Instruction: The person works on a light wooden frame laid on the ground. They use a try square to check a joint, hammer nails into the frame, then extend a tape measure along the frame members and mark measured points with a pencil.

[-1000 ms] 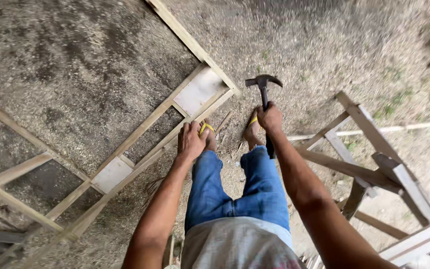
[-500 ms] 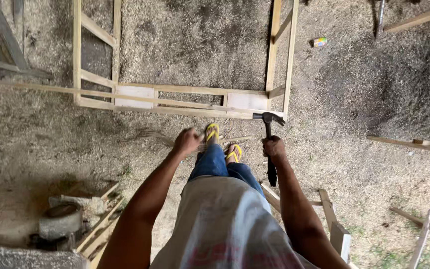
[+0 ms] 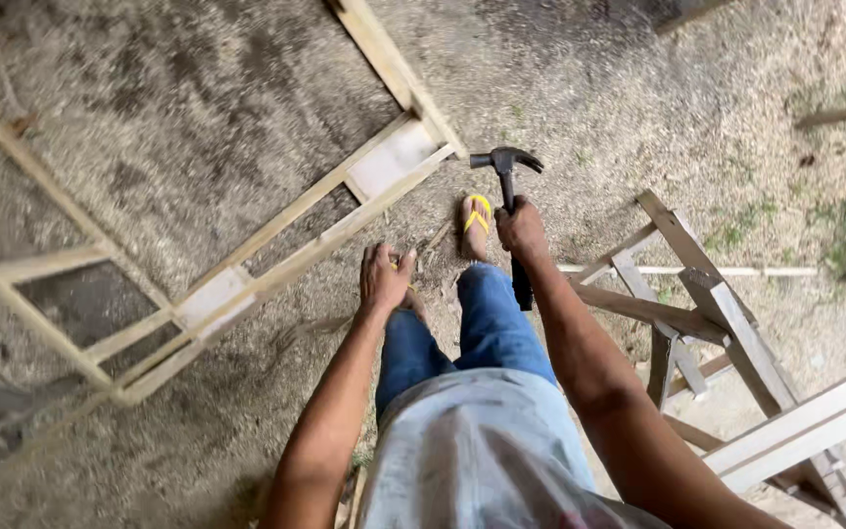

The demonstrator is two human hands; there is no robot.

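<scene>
1. Just above the middle of the frame we see the right hand point(image 3: 521, 232) wrapped tight around the dark handle of a claw hammer point(image 3: 508, 196). The fist sits about midway along the handle: the black head stands clear above the knuckles, and the butt end pokes out below the hand, over the jeans.

2. The right arm runs in from the lower right corner, nearly straight, wrist level, hammer held upright. The left hand point(image 3: 385, 278) hangs a little lower and to the left of centre, fingers loosely curled with the back turned to us; whether it holds anything we cannot tell (the palm is hidden). It hovers over the ground near the wooden frame point(image 3: 276, 274), not touching it.

3. Against the picture from half a second ago, the view has swung round: the frame, which ran level across the top, now slants from the upper middle down to the lower left, and a wooden sawhorse point(image 3: 697, 294) has come in at the right. The hold on the hammer looks unchanged.
</scene>
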